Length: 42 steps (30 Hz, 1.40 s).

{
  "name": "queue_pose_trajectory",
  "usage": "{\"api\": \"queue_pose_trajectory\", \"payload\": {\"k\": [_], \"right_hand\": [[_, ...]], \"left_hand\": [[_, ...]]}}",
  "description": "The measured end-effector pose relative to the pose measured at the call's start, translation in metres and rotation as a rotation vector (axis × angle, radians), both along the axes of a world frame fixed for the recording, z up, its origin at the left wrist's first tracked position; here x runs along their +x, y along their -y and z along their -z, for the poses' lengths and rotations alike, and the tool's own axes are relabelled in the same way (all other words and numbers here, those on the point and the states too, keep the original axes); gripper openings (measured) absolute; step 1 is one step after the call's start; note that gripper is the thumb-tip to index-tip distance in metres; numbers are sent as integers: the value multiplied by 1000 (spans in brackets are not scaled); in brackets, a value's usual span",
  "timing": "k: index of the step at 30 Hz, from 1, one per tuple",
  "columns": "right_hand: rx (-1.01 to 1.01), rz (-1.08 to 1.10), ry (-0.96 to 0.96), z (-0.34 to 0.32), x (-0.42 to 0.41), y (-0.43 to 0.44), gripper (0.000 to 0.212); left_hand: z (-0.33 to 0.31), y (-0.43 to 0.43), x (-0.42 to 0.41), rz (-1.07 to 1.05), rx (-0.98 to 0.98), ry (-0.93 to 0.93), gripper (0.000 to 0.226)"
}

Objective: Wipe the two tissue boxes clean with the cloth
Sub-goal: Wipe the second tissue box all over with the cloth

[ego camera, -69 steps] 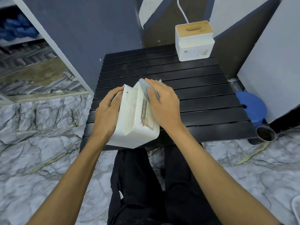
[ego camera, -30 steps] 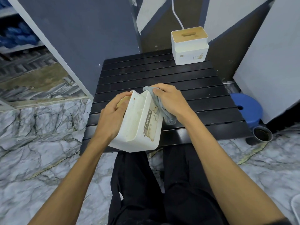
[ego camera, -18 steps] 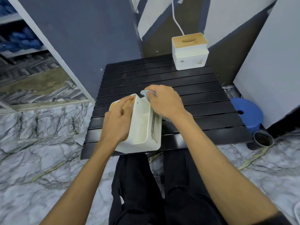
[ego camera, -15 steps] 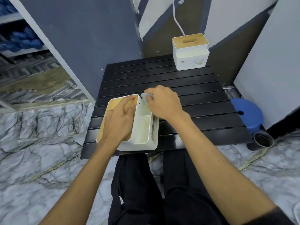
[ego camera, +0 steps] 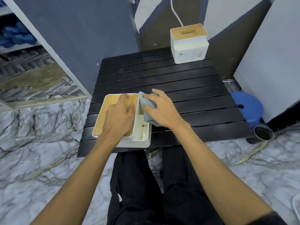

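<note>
One stool (ego camera: 248, 108) beside table (ego camera: 162, 75); left hand (ego camera: 120, 117) flat on box (ego camera: 141, 142), right hand (ego camera: 162, 109) gripping cloth (ego camera: 146, 103)

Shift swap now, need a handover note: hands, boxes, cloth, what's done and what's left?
Left hand: flat on the wooden lid of the near tissue box.
Right hand: grips the cloth over that box's side compartment.
That box stands upright at the table's near edge, wipe under way; cleanliness unclear.
Far tissue box: far right corner, untouched.
Left: finish this box, then wipe the far one.
</note>
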State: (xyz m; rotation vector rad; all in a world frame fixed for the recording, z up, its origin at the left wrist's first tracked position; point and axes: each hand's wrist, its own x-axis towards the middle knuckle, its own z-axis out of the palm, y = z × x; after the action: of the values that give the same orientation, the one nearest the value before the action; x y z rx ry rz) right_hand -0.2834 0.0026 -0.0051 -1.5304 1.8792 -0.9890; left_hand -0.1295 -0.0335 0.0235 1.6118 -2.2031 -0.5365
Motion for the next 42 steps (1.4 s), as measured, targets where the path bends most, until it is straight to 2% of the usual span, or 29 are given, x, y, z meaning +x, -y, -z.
{"api": "queue_pose_trajectory", "payload": {"k": [4,7,9,11,14,17,20,23,26,33,42], "right_hand": [[-11,34,6,10,6,-1,51],[21,22,49,15,12,-3,60],[11,35,47,16,14,-4,62],[-5,57,17,16,16,-4,62],[-27,72,-17,14,19,-5,60],[-61,66,-101,13,24,-9,56],[-107,65,-160,14,36,-21,53],[-156,60,-134,21,52,-39,53],[-152,80,-85,25,53,-38,54],[-82,104,-91,16,33,1,51],[-144,106,-68,22,52,-33,47]], "left_hand": [[-4,-2,0,53,-72,143,38],[-11,2,6,166,-338,420,40],[-13,15,15,227,-475,501,42],[-10,31,28,295,-406,434,48],[1,40,41,381,-171,223,59],[8,38,41,347,-161,126,53],[10,36,39,320,-152,128,49],[9,38,40,316,-133,116,58],[8,39,42,346,-107,136,65],[10,40,41,319,-121,146,62],[9,38,39,323,-127,147,65]]}}
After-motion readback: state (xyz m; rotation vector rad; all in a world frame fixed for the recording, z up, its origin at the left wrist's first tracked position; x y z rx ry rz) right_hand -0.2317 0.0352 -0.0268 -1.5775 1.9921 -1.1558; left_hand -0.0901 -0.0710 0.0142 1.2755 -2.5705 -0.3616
